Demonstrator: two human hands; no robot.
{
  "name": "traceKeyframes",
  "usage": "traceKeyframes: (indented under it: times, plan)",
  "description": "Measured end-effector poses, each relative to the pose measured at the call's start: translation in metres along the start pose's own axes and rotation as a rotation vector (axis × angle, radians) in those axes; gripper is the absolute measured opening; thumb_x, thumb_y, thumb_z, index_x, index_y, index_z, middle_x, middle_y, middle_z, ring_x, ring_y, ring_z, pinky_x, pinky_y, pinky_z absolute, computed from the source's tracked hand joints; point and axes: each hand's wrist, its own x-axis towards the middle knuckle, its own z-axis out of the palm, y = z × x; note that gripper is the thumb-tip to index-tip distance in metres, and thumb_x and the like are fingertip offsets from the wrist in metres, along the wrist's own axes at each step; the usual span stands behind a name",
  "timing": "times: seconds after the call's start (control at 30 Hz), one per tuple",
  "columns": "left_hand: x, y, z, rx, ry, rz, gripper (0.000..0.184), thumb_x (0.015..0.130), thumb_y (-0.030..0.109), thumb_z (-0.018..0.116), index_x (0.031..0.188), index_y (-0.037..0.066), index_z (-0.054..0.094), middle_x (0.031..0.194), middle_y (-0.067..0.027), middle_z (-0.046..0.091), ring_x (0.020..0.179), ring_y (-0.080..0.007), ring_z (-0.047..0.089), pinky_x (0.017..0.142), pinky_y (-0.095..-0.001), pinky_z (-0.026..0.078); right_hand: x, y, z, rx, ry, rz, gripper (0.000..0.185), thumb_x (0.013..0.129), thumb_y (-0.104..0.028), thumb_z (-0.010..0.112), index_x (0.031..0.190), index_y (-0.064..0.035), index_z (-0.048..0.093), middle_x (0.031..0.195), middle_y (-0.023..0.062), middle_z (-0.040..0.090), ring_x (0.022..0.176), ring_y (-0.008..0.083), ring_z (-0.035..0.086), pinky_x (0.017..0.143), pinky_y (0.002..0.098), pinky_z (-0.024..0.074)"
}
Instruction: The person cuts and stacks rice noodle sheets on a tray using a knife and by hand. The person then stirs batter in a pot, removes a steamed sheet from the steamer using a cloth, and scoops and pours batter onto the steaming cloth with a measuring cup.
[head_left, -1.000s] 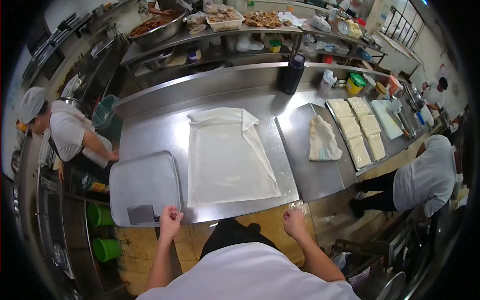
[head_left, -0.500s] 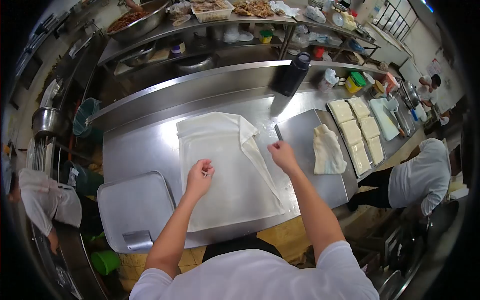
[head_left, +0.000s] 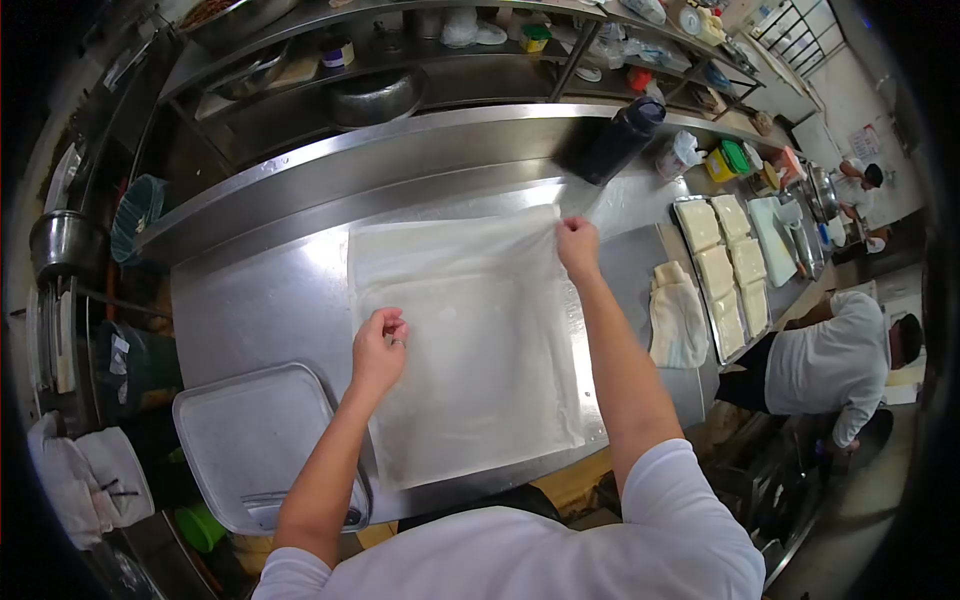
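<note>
A white cloth (head_left: pixel 470 350) is spread over the steel table (head_left: pixel 250 310), beside a gray tray (head_left: pixel 250 425) at the left. The left hand (head_left: pixel 379 352) is held over the cloth's left part, its fingers loosely curled; whether anything is gripped there cannot be told. The cloth's far right corner is pinched in the right hand (head_left: pixel 578 247). If that corner alone is pulled, the cloth could be skewed or creased, as its left side is not visibly pinned. Beyond, the dark bottle (head_left: pixel 620 140) could be toppled by a wide outward reach.
</note>
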Motion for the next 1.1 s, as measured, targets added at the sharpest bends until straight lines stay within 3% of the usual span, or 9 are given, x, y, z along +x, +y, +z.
traceKeyframes:
  times: [0.13, 0.23, 0.3, 0.37, 0.47, 0.63, 0.87, 0.97, 1.1]
  plan:
    - [0.003, 0.010, 0.005, 0.207, -0.014, 0.164, 0.029, 0.092, 0.006, 0.068, 0.120, 0.003, 0.064, 0.117, -0.0123, 0.069, 0.110, -0.0297, 0.063, 0.096, -0.0448, 0.049, -0.029, -0.035, -0.035, 0.062, 0.074, -0.104, 0.026, 0.098, -0.021, 0.059, 0.101, 0.0004, 0.074, 0.095, 0.0236, 0.074, 0.091, 0.0393, 0.071, 0.082, 0.0453, 0.0540]
    - [0.011, 0.012, 0.017, 0.324, -0.183, 0.289, 0.038, 0.096, 0.015, 0.067, 0.131, 0.003, 0.060, 0.141, -0.0148, 0.060, 0.134, -0.0332, 0.052, 0.111, -0.0482, 0.041, -0.093, -0.051, -0.050, -0.188, -0.344, -0.186, 0.026, 0.099, -0.020, 0.060, 0.108, -0.0003, 0.073, 0.107, 0.0263, 0.072, 0.099, 0.0436, 0.069, 0.087, 0.0460, 0.0542]
    - [0.018, 0.017, 0.028, 0.527, -0.187, 0.344, 0.048, 0.098, 0.023, 0.065, 0.140, 0.001, 0.055, 0.153, -0.0174, 0.048, 0.144, -0.0356, 0.042, 0.118, -0.0520, 0.032, -0.116, -0.020, -0.036, -0.322, -0.606, -0.383, 0.044, 0.102, -0.027, 0.057, 0.135, 0.0024, 0.058, 0.142, 0.0292, 0.056, 0.131, 0.0462, 0.054, 0.111, 0.0505, 0.0433]
    - [0.034, 0.015, 0.034, 0.677, -0.198, 0.337, 0.057, 0.101, 0.031, 0.061, 0.148, 0.001, 0.048, 0.162, -0.0187, 0.036, 0.151, -0.0368, 0.031, 0.123, -0.0556, 0.023, -0.110, 0.009, -0.015, -0.623, -0.567, -0.613, 0.061, 0.106, -0.039, 0.050, 0.147, 0.0059, 0.045, 0.159, 0.0273, 0.039, 0.147, 0.0440, 0.037, 0.118, 0.0558, 0.0339]
    - [0.069, 0.014, 0.040, 0.803, -0.210, 0.248, 0.066, 0.104, 0.040, 0.053, 0.155, 0.001, 0.038, 0.168, -0.0190, 0.027, 0.156, -0.0368, 0.022, 0.126, -0.0596, 0.014, -0.072, -0.022, -0.011, -0.717, -0.640, -0.382, 0.072, 0.107, -0.048, 0.041, 0.153, 0.0074, 0.036, 0.163, 0.0259, 0.032, 0.153, 0.0401, 0.027, 0.122, 0.0589, 0.0260]
    - [0.063, 0.052, 0.071, 0.939, -0.279, 0.369, 0.068, 0.104, 0.041, 0.050, 0.157, 0.001, 0.035, 0.167, -0.0199, 0.027, 0.157, -0.0357, 0.022, 0.126, -0.0613, 0.011, -0.116, -0.058, 0.023, -0.246, -0.793, -0.319, 0.076, 0.108, -0.052, 0.034, 0.157, 0.0060, 0.031, 0.166, 0.0256, 0.025, 0.156, 0.0384, 0.022, 0.125, 0.0588, 0.0156]
    - [0.040, 0.004, -0.007, 1.011, -0.216, 0.234, 0.070, 0.103, 0.043, 0.050, 0.160, 0.005, 0.033, 0.170, -0.0137, 0.026, 0.157, -0.0367, 0.020, 0.125, -0.0648, 0.008, -0.096, 0.001, -0.037, -0.917, -0.694, -0.395, 0.074, 0.110, -0.051, 0.026, 0.159, 0.0033, 0.029, 0.169, 0.0216, 0.021, 0.159, 0.0345, 0.014, 0.127, 0.0569, 0.0099]
    - [0.050, -0.011, -0.054, 1.125, -0.098, 0.188, 0.070, 0.102, 0.046, 0.051, 0.156, 0.003, 0.040, 0.167, -0.0179, 0.029, 0.156, -0.0402, 0.020, 0.123, -0.0672, 0.012, -0.063, -0.004, -0.051, -0.939, -0.538, -0.524, 0.073, 0.106, -0.048, 0.042, 0.154, 0.0062, 0.035, 0.160, 0.0249, 0.038, 0.151, 0.0377, 0.033, 0.124, 0.0570, 0.0207]
    - [0.097, -0.004, -0.069, 0.959, 0.116, 0.128, 0.062, 0.099, 0.037, 0.059, 0.149, 0.002, 0.048, 0.164, -0.0224, 0.032, 0.154, -0.0426, 0.022, 0.121, -0.0687, 0.015, -0.015, -0.037, -0.014, -0.612, -0.382, -0.565, 0.061, 0.095, -0.023, 0.061, 0.146, 0.0059, 0.045, 0.146, 0.0273, 0.051, 0.136, 0.0405, 0.048, 0.113, 0.0524, 0.0410]
